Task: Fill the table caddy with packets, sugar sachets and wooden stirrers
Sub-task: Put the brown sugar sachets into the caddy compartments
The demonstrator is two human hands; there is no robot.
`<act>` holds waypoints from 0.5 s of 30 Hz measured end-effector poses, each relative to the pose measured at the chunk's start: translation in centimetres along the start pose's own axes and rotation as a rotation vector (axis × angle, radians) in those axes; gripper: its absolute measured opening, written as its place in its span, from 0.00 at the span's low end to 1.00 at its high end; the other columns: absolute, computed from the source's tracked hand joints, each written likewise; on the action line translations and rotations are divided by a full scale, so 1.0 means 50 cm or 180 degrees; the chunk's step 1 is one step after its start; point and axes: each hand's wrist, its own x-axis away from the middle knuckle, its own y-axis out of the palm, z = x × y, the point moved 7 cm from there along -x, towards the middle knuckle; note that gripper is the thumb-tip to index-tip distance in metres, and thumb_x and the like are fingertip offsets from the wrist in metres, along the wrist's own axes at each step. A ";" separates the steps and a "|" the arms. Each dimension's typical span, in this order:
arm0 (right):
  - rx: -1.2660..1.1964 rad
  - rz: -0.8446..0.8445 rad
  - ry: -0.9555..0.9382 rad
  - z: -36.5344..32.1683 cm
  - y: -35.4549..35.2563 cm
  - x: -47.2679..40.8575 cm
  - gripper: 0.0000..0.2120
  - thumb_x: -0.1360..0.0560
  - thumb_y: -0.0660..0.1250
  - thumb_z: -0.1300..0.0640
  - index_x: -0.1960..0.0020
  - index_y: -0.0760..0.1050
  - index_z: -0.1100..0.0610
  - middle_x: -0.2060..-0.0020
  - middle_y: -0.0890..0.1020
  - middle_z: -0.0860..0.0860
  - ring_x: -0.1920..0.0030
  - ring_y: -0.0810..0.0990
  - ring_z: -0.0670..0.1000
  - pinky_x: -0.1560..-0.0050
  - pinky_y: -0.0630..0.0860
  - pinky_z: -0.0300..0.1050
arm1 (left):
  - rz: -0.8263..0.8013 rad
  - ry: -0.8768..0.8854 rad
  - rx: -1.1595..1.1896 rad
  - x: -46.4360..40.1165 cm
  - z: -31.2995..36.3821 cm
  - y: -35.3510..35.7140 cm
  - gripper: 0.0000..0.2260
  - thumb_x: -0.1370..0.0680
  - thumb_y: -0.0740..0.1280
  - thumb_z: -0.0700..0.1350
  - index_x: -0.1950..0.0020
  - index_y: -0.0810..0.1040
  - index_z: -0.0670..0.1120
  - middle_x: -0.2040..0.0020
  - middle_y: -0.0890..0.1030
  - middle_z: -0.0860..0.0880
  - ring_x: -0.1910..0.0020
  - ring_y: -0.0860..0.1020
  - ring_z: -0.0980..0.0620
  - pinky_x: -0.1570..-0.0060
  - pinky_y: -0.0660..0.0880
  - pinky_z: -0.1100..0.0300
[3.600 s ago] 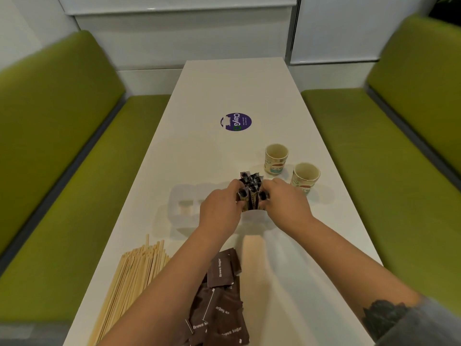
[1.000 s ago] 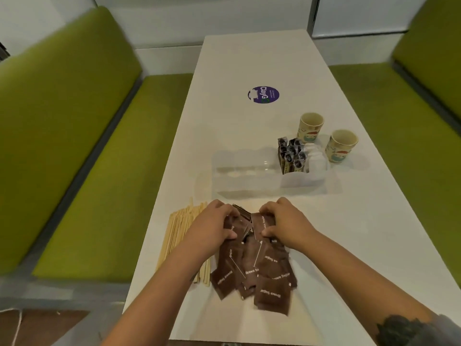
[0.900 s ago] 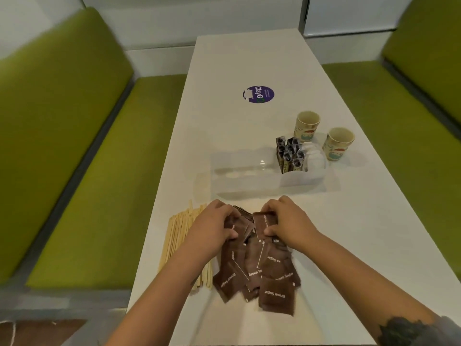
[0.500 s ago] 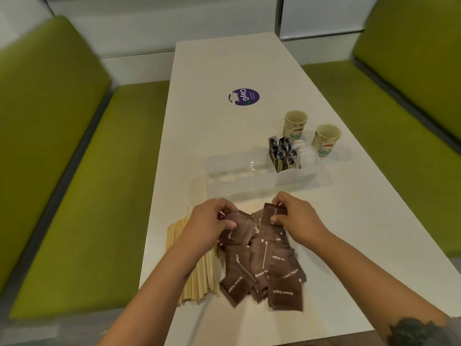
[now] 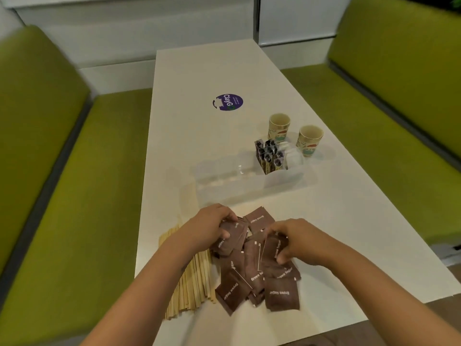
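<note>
A pile of brown sugar sachets (image 5: pixel 259 283) lies on the white table (image 5: pixel 194 71) near its front edge. My left hand (image 5: pixel 209 228) grips a few sachets at the pile's upper left. My right hand (image 5: pixel 296 240) pinches another sachet at the pile's right. Behind the pile stands the clear plastic caddy (image 5: pixel 224 176); dark packets (image 5: pixel 270 156) stand upright in a right-hand compartment, and its left compartments look empty. A bundle of wooden stirrers (image 5: pixel 189 290) lies left of the pile, partly under my left forearm.
Two paper cups (image 5: pixel 279 126) (image 5: pixel 310 139) stand behind the caddy on the right. A round purple sticker (image 5: pixel 228 101) marks the table's middle. Green benches (image 5: pixel 74 196) flank the table on both sides.
One second ago both hands lay on top of the pile. Now each hand has sachets gathered in its fingers and the right hand has moved lower. The view has shifted.
</note>
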 end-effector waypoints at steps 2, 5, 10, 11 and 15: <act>0.0135 0.0076 0.0029 0.001 0.011 0.001 0.25 0.37 0.76 0.65 0.42 0.78 0.50 0.48 0.81 0.47 0.50 0.79 0.49 0.48 0.76 0.45 | 0.0023 0.0028 -0.0089 -0.003 0.000 0.004 0.21 0.28 0.70 0.36 0.37 0.75 0.50 0.39 0.72 0.52 0.41 0.71 0.51 0.44 0.66 0.63; 0.0238 0.0291 0.0064 0.002 0.013 0.000 0.23 0.37 0.75 0.64 0.45 0.78 0.50 0.50 0.81 0.47 0.51 0.79 0.49 0.50 0.77 0.46 | 0.0156 0.0078 -0.0175 -0.003 0.009 0.002 0.22 0.28 0.71 0.37 0.36 0.74 0.49 0.40 0.73 0.51 0.40 0.72 0.52 0.43 0.67 0.63; 0.0444 0.0470 0.0104 0.001 0.014 -0.007 0.24 0.37 0.76 0.59 0.43 0.77 0.49 0.50 0.77 0.47 0.49 0.77 0.51 0.50 0.75 0.45 | 0.0434 0.0181 -0.0063 0.005 0.021 -0.007 0.22 0.29 0.71 0.37 0.37 0.74 0.50 0.43 0.75 0.52 0.43 0.73 0.54 0.47 0.67 0.66; 0.0462 0.0482 0.0137 0.004 0.015 -0.009 0.25 0.37 0.76 0.58 0.42 0.76 0.49 0.50 0.76 0.47 0.48 0.76 0.51 0.50 0.74 0.45 | 0.0456 0.0182 -0.0037 0.005 0.022 -0.008 0.22 0.29 0.71 0.37 0.38 0.75 0.51 0.44 0.75 0.52 0.45 0.73 0.55 0.48 0.67 0.66; 0.0391 0.0473 0.0262 0.017 0.017 -0.016 0.22 0.38 0.77 0.58 0.46 0.76 0.50 0.50 0.78 0.49 0.49 0.77 0.51 0.50 0.76 0.47 | 0.0412 0.0201 0.0058 0.005 0.020 -0.012 0.16 0.28 0.71 0.40 0.42 0.77 0.51 0.49 0.73 0.54 0.49 0.71 0.56 0.50 0.65 0.64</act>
